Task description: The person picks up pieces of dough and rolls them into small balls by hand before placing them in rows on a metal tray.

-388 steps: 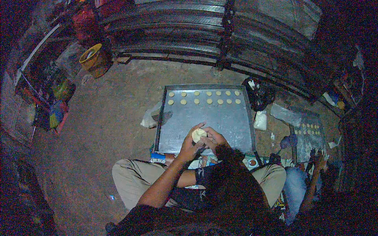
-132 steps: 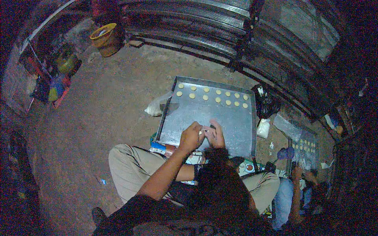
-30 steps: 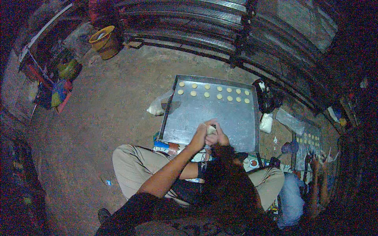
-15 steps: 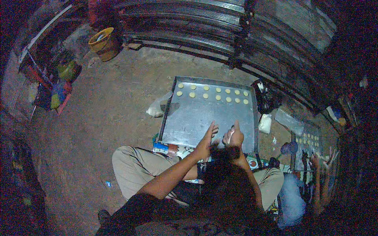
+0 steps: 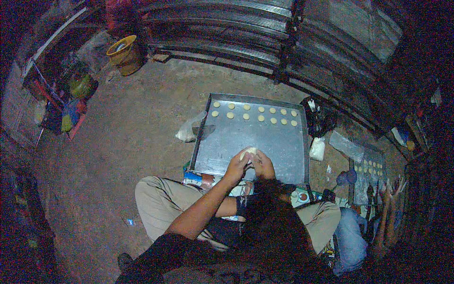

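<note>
Between my two hands, over the near part of a metal baking tray (image 5: pixel 208 146), is a pale piece of dough (image 5: pixel 248 152). My left hand (image 5: pixel 238 165) grips it from the left, thumb toward the middle. My right hand (image 5: pixel 263 164) closes on its right side, with the fingertips meeting the left hand's. Two rows of small flat dough rounds (image 5: pixel 246 116) lie along the tray's far side. The fingers partly cover the dough.
Left of the tray sits a plastic bag of white powder (image 5: pixel 186 135); another white bag (image 5: pixel 317 149) lies to its right. A co-worker's hands (image 5: pixel 390 189) are by a second tray (image 5: pixel 371 182) at the right. A yellow bucket (image 5: pixel 124 59) stands far left, near metal racks (image 5: pixel 227 35).
My hands were apart over the tray, the right one closed. Now they have come together, the right moving left, with the dough showing between them.
</note>
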Tool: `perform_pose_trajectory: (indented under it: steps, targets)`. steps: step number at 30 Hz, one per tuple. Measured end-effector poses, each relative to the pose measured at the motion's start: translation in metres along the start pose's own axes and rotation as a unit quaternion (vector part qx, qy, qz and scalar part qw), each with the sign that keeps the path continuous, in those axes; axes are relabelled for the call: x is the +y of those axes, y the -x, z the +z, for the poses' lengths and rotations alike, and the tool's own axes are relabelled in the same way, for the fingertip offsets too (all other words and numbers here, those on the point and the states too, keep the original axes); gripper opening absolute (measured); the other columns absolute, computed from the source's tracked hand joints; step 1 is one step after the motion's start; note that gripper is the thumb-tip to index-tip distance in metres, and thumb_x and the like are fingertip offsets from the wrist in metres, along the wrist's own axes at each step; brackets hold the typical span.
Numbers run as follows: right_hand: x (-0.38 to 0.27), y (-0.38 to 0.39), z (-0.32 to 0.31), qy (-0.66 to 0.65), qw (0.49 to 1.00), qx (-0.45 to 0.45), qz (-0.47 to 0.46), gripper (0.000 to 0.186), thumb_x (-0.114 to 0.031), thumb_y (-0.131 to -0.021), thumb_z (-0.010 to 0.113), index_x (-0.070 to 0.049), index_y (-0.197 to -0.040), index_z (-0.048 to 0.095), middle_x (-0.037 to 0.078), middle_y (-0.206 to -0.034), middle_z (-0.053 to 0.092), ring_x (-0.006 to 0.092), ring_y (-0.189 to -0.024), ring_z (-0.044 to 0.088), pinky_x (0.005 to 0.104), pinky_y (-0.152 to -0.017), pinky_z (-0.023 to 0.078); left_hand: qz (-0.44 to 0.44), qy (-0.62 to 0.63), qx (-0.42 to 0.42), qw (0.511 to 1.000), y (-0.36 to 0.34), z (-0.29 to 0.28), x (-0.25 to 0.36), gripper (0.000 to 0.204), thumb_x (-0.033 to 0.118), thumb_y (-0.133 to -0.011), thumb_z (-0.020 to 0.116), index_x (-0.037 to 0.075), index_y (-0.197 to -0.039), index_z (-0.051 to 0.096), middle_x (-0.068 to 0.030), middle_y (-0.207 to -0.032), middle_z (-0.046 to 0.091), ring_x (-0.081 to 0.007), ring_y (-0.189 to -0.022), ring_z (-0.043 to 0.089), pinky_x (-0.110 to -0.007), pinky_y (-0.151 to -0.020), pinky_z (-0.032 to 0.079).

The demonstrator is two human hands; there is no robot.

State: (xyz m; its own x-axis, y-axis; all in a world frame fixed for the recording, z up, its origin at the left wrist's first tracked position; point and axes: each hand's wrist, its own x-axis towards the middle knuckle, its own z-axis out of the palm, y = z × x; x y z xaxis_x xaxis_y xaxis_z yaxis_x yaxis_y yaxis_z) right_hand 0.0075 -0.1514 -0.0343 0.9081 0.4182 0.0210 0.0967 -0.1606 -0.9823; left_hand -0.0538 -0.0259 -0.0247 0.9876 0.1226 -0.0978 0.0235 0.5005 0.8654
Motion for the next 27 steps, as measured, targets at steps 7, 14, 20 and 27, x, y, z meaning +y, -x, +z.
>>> perform_pose_trajectory:
  steps: [7, 14, 20, 27]
  targets:
    - [-0.045, 0.006, 0.001, 0.236, 0.966, 0.075, -0.066, 0.041, -0.029, -0.084, 0.076, 0.0, -0.11, 0.063, 0.015, -0.097, 0.065, 0.0217, -0.073, 0.066, 0.0336, -0.068, 0.054, 0.091, -0.279, 0.117, 0.949, -0.003, -0.022, -0.009, 0.04, 0.036, -0.103, 0.05, 0.004, -0.126, 0.058, -0.0089, -0.093, 0.069, -0.0173, -0.075, 0.063, -0.034, -0.066, 0.051]
    - [-0.025, 0.006, 0.007, 0.272, 0.959, 0.033, -0.064, 0.045, -0.041, -0.078, 0.079, -0.001, -0.096, 0.066, 0.014, -0.077, 0.068, 0.0275, -0.07, 0.067, 0.0378, -0.067, 0.053, 0.014, -0.112, 0.162, 0.98, 0.003, -0.003, 0.002, 0.029, 0.033, -0.104, 0.047, 0.007, -0.108, 0.059, -0.003, -0.078, 0.06, -0.0121, -0.061, 0.053, -0.029, -0.053, 0.043]
    - [-0.025, 0.001, 0.005, 0.311, 0.95, 0.0, 0.042, 0.039, -0.039, -0.085, 0.071, -0.001, -0.086, 0.065, 0.016, -0.071, 0.067, 0.0282, -0.064, 0.066, 0.0388, -0.063, 0.051, -0.004, -0.127, 0.109, 0.986, 0.011, -0.002, -0.012, 0.038, 0.041, -0.103, 0.048, 0.007, -0.115, 0.058, -0.0034, -0.09, 0.058, -0.0137, -0.073, 0.052, -0.032, -0.06, 0.044]
    - [-0.016, -0.005, -0.014, -0.027, 0.994, 0.106, -0.009, 0.037, -0.034, -0.091, 0.068, 0.003, -0.094, 0.067, 0.017, -0.078, 0.069, 0.0258, -0.069, 0.067, 0.0359, -0.065, 0.052, -0.021, -0.147, 0.058, 0.987, 0.011, 0.012, 0.011, 0.046, 0.045, -0.1, 0.054, 0.003, -0.12, 0.056, -0.0062, -0.098, 0.059, -0.0113, -0.082, 0.055, -0.028, -0.068, 0.046]
